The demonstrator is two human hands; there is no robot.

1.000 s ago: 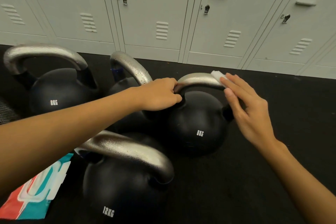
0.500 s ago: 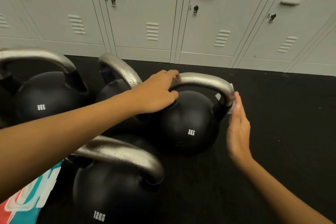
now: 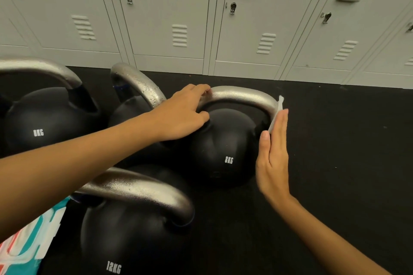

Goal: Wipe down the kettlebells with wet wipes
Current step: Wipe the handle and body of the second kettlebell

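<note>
Head view first, starting at my right hand (image 3: 273, 154): its grip is flat and released, fingers straight and together, palm pressing a white wet wipe (image 3: 276, 112) against the outer side of the right-hand leg of the handle (image 3: 240, 94). Nothing is pinched there; the wipe stays put only by pressure, and a corner of it pokes up above the fingertips. My left hand (image 3: 182, 114) is curled loosely over the opposite end of the same handle, thumb below and fingers on top, steadying it rather than squeezing hard.

That handle belongs to the 8KG kettlebell (image 3: 223, 147), which stands upright on the black floor (image 3: 335, 163). The handle's arch runs left to right across my view, so the wipe sits at its right descent, where the silver bar turns down into the black body. The bell lies just left of my right palm, and the right hand is plainly the nearer one to the unwiped body below. I judge the next stroke should run down that leg and round onto the dome, keeping the palm pressed inward toward the left.

Beyond it, a 12KG kettlebell (image 3: 134, 236) stands nearer me, two more kettlebells to the left, a teal and red wipes packet (image 3: 24, 248) at the bottom corner, and grey lockers (image 3: 257, 18) behind.
</note>
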